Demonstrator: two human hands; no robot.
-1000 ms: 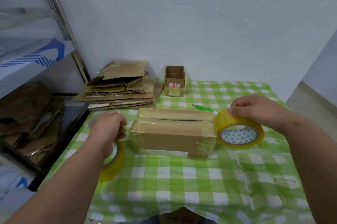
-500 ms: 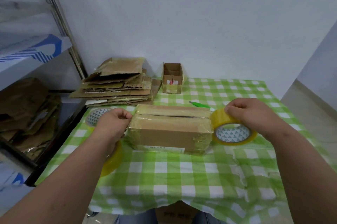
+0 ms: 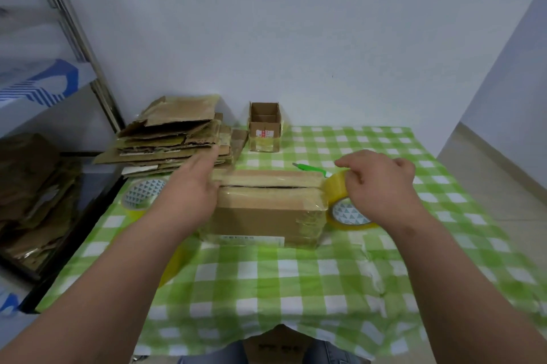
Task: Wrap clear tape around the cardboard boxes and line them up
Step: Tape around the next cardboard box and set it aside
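Note:
A taped brown cardboard box (image 3: pixel 266 212) lies in the middle of the green checked table (image 3: pixel 296 274). My right hand (image 3: pixel 381 186) grips a yellowish tape roll (image 3: pixel 346 209) pressed against the box's right end. My left hand (image 3: pixel 192 192) is blurred, fingers stretched flat over the box's top left corner. A second tape roll (image 3: pixel 139 194) lies on the table to the left. A third yellow roll (image 3: pixel 174 263) shows partly under my left forearm. A small open cardboard box (image 3: pixel 264 128) stands at the back by the wall.
A pile of flattened cardboard (image 3: pixel 171 135) sits at the table's back left. A green cutter (image 3: pixel 310 169) lies behind the taped box. A metal shelf (image 3: pixel 44 73) with more cardboard stands to the left. Another box (image 3: pixel 275 346) sits in my lap below the table edge.
My left hand has let go of the yellow roll near the table's left and moved up onto the box's top left corner. My right hand has kept the roll at the box's right end.

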